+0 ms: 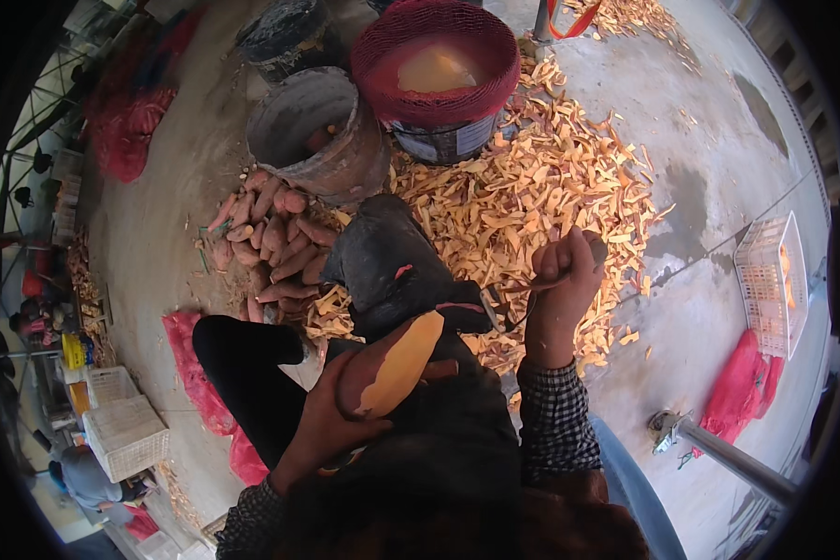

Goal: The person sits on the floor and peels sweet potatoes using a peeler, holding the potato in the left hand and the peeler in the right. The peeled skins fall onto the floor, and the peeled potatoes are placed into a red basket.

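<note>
A large, partly peeled sweet potato (397, 369) lies in my left hand (329, 413), held over my lap. Its upper side shows a broad strip of bare orange flesh, while reddish skin covers the rest. My right hand (567, 280) grips a peeler (493, 309), whose metal head points toward my lap, apart from the sweet potato. Most of its handle is hidden by my fingers. Beside the held sweet potato, the end of another reddish one (439, 369) shows on my lap. A dark cover (385, 259) spreads over my knee.
Peelings (532, 182) are heaped ahead and right. Unpeeled sweet potatoes (280, 238) lie left, below a worn bucket (315, 133). Behind stands a bucket lined with red mesh (434, 63). Right are a white crate (772, 283) and a metal pole (735, 455). A person (94, 476) is far left.
</note>
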Motion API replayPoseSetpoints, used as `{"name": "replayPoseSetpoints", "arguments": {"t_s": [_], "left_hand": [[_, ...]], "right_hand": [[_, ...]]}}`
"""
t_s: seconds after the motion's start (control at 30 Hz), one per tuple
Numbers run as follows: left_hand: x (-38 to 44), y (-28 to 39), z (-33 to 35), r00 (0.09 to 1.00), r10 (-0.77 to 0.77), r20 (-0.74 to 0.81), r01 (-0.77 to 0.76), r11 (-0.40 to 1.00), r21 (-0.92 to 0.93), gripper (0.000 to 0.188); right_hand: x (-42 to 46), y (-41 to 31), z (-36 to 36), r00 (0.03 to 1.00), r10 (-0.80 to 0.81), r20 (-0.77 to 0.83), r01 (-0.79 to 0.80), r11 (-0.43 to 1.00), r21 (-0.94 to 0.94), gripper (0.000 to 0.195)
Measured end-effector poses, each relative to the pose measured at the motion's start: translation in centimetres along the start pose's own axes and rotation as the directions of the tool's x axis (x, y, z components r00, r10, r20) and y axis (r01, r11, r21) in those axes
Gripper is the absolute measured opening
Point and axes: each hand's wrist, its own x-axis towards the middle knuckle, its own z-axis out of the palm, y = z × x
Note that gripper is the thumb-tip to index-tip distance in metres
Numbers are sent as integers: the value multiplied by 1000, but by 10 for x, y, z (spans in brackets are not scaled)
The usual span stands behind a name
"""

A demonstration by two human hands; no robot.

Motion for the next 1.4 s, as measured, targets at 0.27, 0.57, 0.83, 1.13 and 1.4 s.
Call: {"name": "replayPoseSetpoints", "arguments": {"t_s": [0.27, 0.57, 0.83, 1.13, 1.4], "left_hand": [[2, 28, 2, 1000, 21, -13, -17, 969, 248, 88], [0, 26, 10, 975, 212, -68, -145, 836, 530, 83], [2, 27, 13, 952, 306, -17, -221, 721, 656, 78], [10, 11, 9, 961, -218, 173, 199, 973, 121, 94], [4, 25, 9, 994, 49, -96, -6, 915, 403, 79]], "right_hand": [[29, 38, -19, 995, -70, -73, 51, 969, -243, 17], [-34, 49, 23, 985, 174, 17, -169, 973, -159, 19], [-55, 20, 23, 975, 223, -4, -222, 968, -115, 17], [32, 17, -55, 993, -55, -102, 32, 976, -216, 23], [-94, 10, 64, 945, 186, 269, -182, 983, -40, 16]]}}
